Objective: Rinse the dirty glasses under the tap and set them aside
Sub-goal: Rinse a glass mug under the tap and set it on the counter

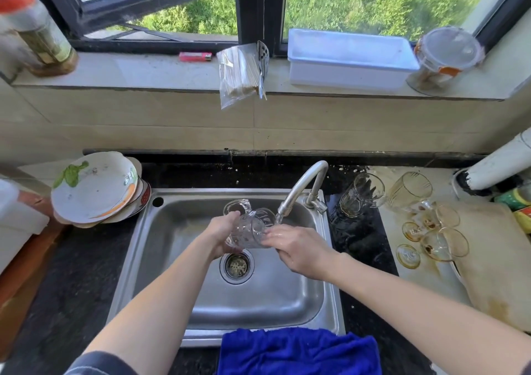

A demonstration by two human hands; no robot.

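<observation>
Over the steel sink (161, 259) I hold a clear patterned glass mug (253, 226) on its side, its mouth turned toward the running tap (301, 187). My left hand (221, 233) grips the mug's base end. My right hand (298, 248) holds the rim end, wet, right under the thin stream of water. On the counter to the right lie a clear tumbler (362, 193) and an amber glass (409, 192) on their sides, with stained amber stemmed glasses (439, 236) beside them.
A stack of dirty bowls (94, 190) sits left of the sink. A blue cloth (298, 351) hangs over the sink's front edge. A cutting board (500, 259) lies at the right. The windowsill holds a white tub (350, 58), a skewer bag (238, 75) and a bottle (40, 35).
</observation>
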